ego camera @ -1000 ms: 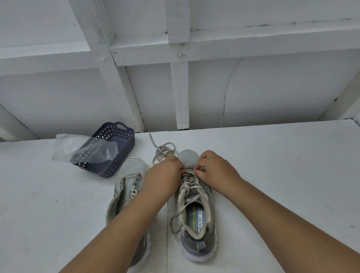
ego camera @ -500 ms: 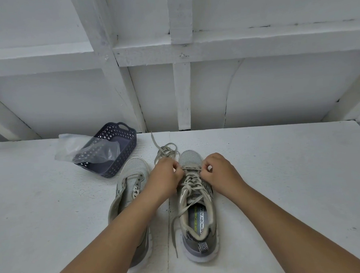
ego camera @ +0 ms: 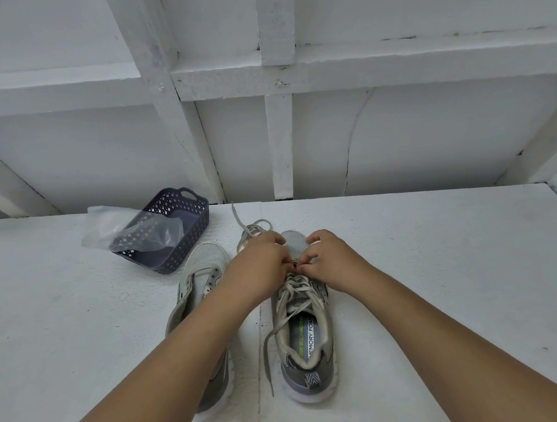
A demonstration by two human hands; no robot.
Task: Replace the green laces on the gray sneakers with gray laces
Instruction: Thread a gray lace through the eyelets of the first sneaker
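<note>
Readable text: the insole of the right-hand gray sneaker [ego camera: 302, 326], at lower centre of the frame, bears "SKECHERS" in green and "MEMORY FOA", the last letter cut off by the collar edge. No other writing is legible.

Both sneakers stand on the white bench [ego camera: 437, 266], toes pointing toward the upper frame. The left-hand sneaker [ego camera: 203, 280] is largely covered by the left forearm; only its toe, part of the tongue and a strip of sole show.

The left hand [ego camera: 261, 264] and the right hand [ego camera: 330, 259] meet over the lowest eyelets of the right-hand sneaker, fingers curled and pinching the gray lace [ego camera: 292, 291] at that point. The pinch itself is too small to resolve in detail. One lace end trails down the bench beside the sole. A loose bundle of lace [ego camera: 250, 230] lies just above the left hand, partly hidden by it; its colour is hard to determine.

At upper left of centre, a dark perforated basket [ego camera: 180, 230] holds a clear plastic bag [ego camera: 115, 227].
</note>
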